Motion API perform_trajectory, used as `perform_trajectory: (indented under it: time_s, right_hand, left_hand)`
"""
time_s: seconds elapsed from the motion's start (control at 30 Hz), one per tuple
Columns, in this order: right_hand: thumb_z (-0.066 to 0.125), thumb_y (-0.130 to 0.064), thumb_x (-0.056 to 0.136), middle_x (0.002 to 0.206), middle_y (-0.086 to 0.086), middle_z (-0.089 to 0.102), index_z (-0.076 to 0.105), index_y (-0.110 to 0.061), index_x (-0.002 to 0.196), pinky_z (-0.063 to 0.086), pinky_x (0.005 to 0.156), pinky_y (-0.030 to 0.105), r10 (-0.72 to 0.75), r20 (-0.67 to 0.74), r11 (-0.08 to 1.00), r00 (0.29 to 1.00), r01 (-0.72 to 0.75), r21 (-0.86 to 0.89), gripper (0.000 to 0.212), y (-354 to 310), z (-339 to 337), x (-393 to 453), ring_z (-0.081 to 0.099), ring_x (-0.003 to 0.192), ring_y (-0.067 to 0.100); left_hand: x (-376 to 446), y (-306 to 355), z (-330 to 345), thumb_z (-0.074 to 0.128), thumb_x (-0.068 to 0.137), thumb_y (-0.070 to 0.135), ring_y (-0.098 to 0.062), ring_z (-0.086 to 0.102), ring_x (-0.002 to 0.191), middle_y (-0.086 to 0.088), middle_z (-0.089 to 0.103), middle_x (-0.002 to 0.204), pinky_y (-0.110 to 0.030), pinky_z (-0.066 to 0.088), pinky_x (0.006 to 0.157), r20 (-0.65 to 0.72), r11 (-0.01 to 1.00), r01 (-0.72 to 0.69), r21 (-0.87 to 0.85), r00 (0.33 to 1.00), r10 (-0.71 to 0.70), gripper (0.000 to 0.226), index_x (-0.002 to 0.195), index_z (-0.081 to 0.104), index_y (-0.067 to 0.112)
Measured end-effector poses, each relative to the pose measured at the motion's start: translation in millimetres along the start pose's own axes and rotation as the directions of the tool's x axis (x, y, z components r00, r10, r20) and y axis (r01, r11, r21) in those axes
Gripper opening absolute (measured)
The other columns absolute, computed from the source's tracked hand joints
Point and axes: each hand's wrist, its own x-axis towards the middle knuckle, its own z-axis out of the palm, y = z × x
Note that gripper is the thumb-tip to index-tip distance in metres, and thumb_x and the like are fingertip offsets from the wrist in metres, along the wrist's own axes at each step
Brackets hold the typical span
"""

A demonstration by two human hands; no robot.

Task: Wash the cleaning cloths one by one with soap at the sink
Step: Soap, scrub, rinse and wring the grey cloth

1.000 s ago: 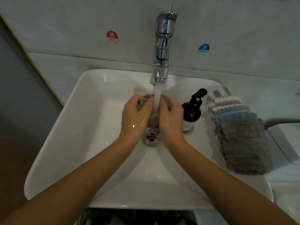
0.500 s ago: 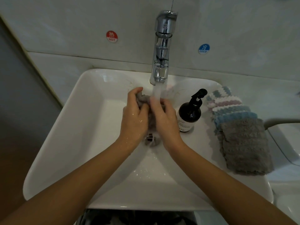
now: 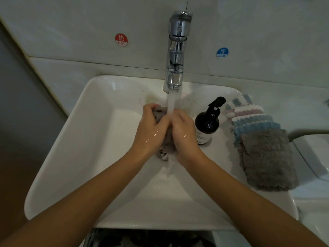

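Shifted back under the running tap [image 3: 176, 49], left hand [image 3: 151, 131] and right hand [image 3: 184, 131], fingers curled tight around the wet grey cloth [image 3: 166, 139] over the sink [image 3: 85, 139], beside soap bottle [image 3: 207, 123].

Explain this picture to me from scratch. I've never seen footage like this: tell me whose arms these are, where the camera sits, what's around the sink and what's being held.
There is no machine here. The two bare arms belong to a person who wears a camera on the head, so you look forward and down as they do. It is one wide-angle view, which is why the edges bend.

Below is a white sink with a chrome tap running. The left hand and right hand both grip one wet grey cloth, bunched between them under the water stream.

On the sink's right rim stands a dark pump bottle, presumably the soap. Beside it lies a stack of cloths, overlapping, grey on top, with blue, pink and white edges behind. On the wall, a red HOT sticker and a blue COLD sticker.
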Motion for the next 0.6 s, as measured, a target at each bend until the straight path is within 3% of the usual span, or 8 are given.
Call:
perform_trajectory:
  time_s: [0.07,0.17,0.27,0.4,0.47,0.53,0.6]
  right_hand:
    - [0.050,-0.033,0.100,0.084,0.009,0.074,0.069,-0.018,0.093,0.060,0.067,0.042,0.062,-0.028,0.992,0.998,-0.059,0.108,0.025,-3,-4,2,0.073,0.080,0.026]
    - [0.044,-0.033,0.103,0.085,0.010,0.073,0.067,-0.017,0.093,0.059,0.068,0.039,-0.004,-0.083,0.994,0.997,0.013,0.108,0.029,-2,-4,0,0.072,0.080,0.024]
    - [0.039,-0.035,0.104,0.093,0.011,0.072,0.063,-0.021,0.094,0.058,0.074,0.043,0.027,-0.142,0.989,0.989,-0.006,0.148,0.030,0,-2,0,0.070,0.084,0.027]
    - [0.037,-0.035,0.105,0.098,0.012,0.068,0.055,-0.021,0.090,0.057,0.082,0.051,0.043,-0.221,0.985,0.974,-0.005,0.170,0.027,-1,-4,4,0.068,0.093,0.031]
    - [0.037,-0.030,0.106,0.093,0.008,0.063,0.053,-0.022,0.090,0.055,0.085,0.050,0.005,-0.237,0.986,0.971,0.034,0.162,0.024,-3,-7,4,0.064,0.087,0.024]
    - [0.036,-0.025,0.106,0.097,0.004,0.062,0.051,-0.027,0.093,0.054,0.087,0.048,-0.024,-0.218,0.984,0.976,0.062,0.167,0.020,-5,-7,4,0.062,0.089,0.022]
    - [0.039,-0.022,0.105,0.107,0.002,0.065,0.049,-0.034,0.103,0.055,0.087,0.042,-0.055,-0.159,0.979,0.986,0.084,0.186,0.016,-7,-7,2,0.065,0.100,0.021]
  left_hand:
    - [-2,1,4,0.060,0.095,0.023,0.002,0.063,0.083,0.015,0.057,0.099,-0.012,0.052,0.069,-0.018,0.997,-0.063,-0.054,0.998,0.062,0.040,0.129,0.039,0.021]
    - [-6,2,8,0.060,0.094,0.019,0.010,0.063,0.086,0.017,0.058,0.104,-0.010,0.051,0.069,-0.020,0.984,-0.098,-0.146,0.995,0.096,0.050,0.138,0.034,0.023]
    - [-10,1,8,0.056,0.096,0.020,0.011,0.061,0.091,0.020,0.055,0.108,-0.011,0.052,0.074,-0.013,0.978,-0.113,-0.176,0.994,0.113,0.052,0.141,0.031,0.025]
    - [-8,-3,11,0.042,0.100,0.044,-0.007,0.062,0.095,0.014,0.059,0.103,-0.029,0.056,0.082,0.007,0.994,0.024,-0.104,1.000,-0.023,0.021,0.118,0.044,0.033]
    - [-8,-1,13,0.031,0.099,0.056,-0.007,0.060,0.088,0.011,0.062,0.097,-0.028,0.051,0.075,0.009,0.995,0.096,-0.029,0.995,-0.096,0.031,0.105,0.050,0.032]
    - [-10,2,13,0.028,0.100,0.055,-0.004,0.057,0.084,0.014,0.060,0.090,-0.024,0.045,0.071,-0.065,0.996,0.089,0.029,0.994,-0.087,0.036,0.101,0.054,0.030]
    - [-9,2,11,0.034,0.101,0.049,-0.010,0.060,0.084,0.012,0.062,0.086,-0.034,0.051,0.076,-0.141,0.999,0.032,0.005,0.990,-0.031,0.030,0.094,0.055,0.028]
